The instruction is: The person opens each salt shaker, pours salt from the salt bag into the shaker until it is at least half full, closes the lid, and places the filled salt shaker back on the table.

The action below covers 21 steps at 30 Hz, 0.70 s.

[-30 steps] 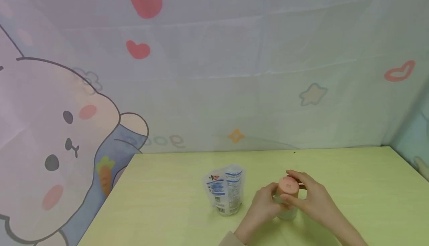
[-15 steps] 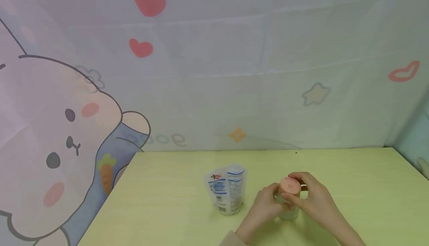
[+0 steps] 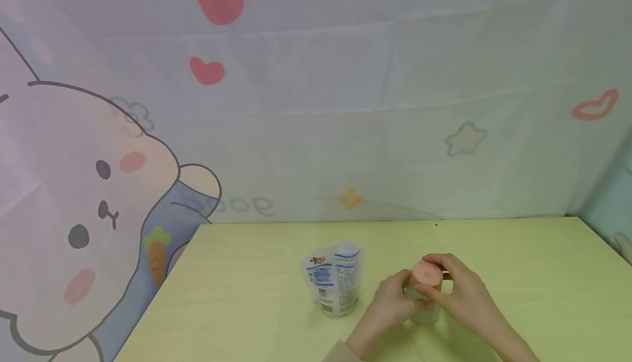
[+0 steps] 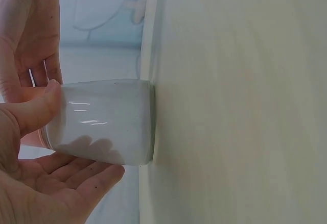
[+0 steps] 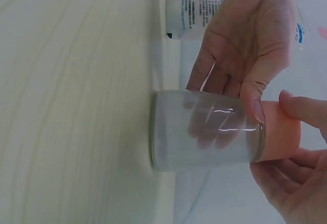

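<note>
A clear glass jar (image 3: 425, 316) with an orange-pink lid (image 3: 427, 273) stands upright on the table, right of the middle in the head view. My left hand (image 3: 393, 299) holds the jar around its upper body; in the right wrist view its thumb lies just below the lid, and its fingers show through the glass (image 5: 171, 132). From the other side my right hand (image 3: 462, 292) grips the lid (image 5: 282, 132) between thumb and fingers. The jar's base (image 4: 148, 122) is at the tabletop in the left wrist view. Inside the glass I see no contents.
Left of the jar stands a translucent plastic pouch (image 3: 333, 282) with blue print and a barcode. The pale yellow-green table (image 3: 237, 296) ends at a hanging cloth (image 3: 316, 148) printed with hearts and a cartoon animal.
The head view has shifted slightly since one second ago. Both hands keep their places on the jar and lid, with only a slight movement of the right fingers.
</note>
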### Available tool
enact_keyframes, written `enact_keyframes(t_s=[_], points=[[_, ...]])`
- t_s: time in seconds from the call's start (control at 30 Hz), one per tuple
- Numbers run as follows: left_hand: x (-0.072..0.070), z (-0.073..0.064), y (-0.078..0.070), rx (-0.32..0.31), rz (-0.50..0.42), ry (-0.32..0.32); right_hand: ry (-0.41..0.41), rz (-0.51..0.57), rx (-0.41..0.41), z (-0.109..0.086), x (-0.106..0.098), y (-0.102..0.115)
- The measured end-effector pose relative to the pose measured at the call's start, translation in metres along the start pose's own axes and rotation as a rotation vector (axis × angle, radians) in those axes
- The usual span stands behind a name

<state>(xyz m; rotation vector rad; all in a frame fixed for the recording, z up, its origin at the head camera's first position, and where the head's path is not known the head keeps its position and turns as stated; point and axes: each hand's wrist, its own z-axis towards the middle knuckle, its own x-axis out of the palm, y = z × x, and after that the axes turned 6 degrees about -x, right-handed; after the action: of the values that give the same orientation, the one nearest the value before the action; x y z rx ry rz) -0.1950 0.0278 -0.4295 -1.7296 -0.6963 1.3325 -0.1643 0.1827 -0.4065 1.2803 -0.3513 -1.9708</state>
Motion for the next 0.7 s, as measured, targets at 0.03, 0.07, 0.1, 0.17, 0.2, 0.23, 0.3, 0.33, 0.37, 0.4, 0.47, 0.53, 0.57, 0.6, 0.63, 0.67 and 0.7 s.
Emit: enact_keyframes(t_s=[0.03,0.07,0.1,0.17,0.2,0.23,0.3,0.33,0.37,0.4,0.47,0.53,0.57,0.6,0.63,0.67,0.7], points=[[-0.0002,0.0002,0.0,0.0,0.002,-0.001,0.009,0.011,0.003,0.0,-0.0002,-0.0003],[-0.0005,0.0003,-0.0002,0.0,0.005,-0.003,0.016,0.02,0.009,0.0001,-0.0006,-0.0004],[-0.0006,0.0005,-0.0001,-0.002,0.004,-0.002,0.025,0.026,0.014,0.0003,-0.001,-0.0006],[-0.001,0.0006,-0.0001,-0.003,0.001,0.002,0.04,0.036,0.025,0.0005,-0.0016,-0.0007],[-0.0011,0.0006,-0.0002,-0.002,0.002,0.003,0.046,0.043,0.028,0.0005,-0.0018,-0.0006],[-0.001,0.0007,0.0001,-0.008,0.001,0.003,0.051,0.05,0.036,0.0003,-0.0019,-0.0005],[-0.0009,0.0007,0.0006,-0.011,-0.004,0.005,0.053,0.066,0.049,0.0004,-0.0023,0.0002],[-0.0009,0.0006,0.0006,-0.007,-0.004,0.004,0.054,0.074,0.057,0.0002,-0.0024,0.0005],[-0.0008,0.0005,0.0008,-0.009,-0.008,0.004,0.052,0.079,0.064,0.0001,-0.0023,0.0007],[-0.0008,0.0006,0.001,-0.008,-0.008,0.003,0.05,0.082,0.073,0.0,-0.0023,0.001],[-0.0005,0.0007,0.0014,-0.01,-0.016,0.0,0.041,0.079,0.084,0.0003,-0.0023,0.0013],[-0.0004,0.0009,0.0014,-0.011,-0.019,-0.002,0.036,0.068,0.092,0.0005,-0.0019,0.0012],[-0.0002,0.001,0.0015,-0.016,-0.022,-0.003,0.033,0.06,0.094,0.0007,-0.0016,0.001],[-0.0001,0.0012,0.0014,-0.016,-0.024,-0.004,0.029,0.054,0.097,0.0009,-0.0015,0.0009],[0.0,0.0013,0.0013,-0.02,-0.028,-0.005,0.026,0.054,0.093,0.0011,-0.0012,0.0008],[-0.0002,0.0014,0.0011,-0.02,-0.028,-0.004,0.022,0.051,0.091,0.0013,-0.001,0.0007],[-0.0002,0.0014,0.0009,-0.021,-0.028,-0.004,0.018,0.048,0.086,0.0014,-0.0008,0.0007]])
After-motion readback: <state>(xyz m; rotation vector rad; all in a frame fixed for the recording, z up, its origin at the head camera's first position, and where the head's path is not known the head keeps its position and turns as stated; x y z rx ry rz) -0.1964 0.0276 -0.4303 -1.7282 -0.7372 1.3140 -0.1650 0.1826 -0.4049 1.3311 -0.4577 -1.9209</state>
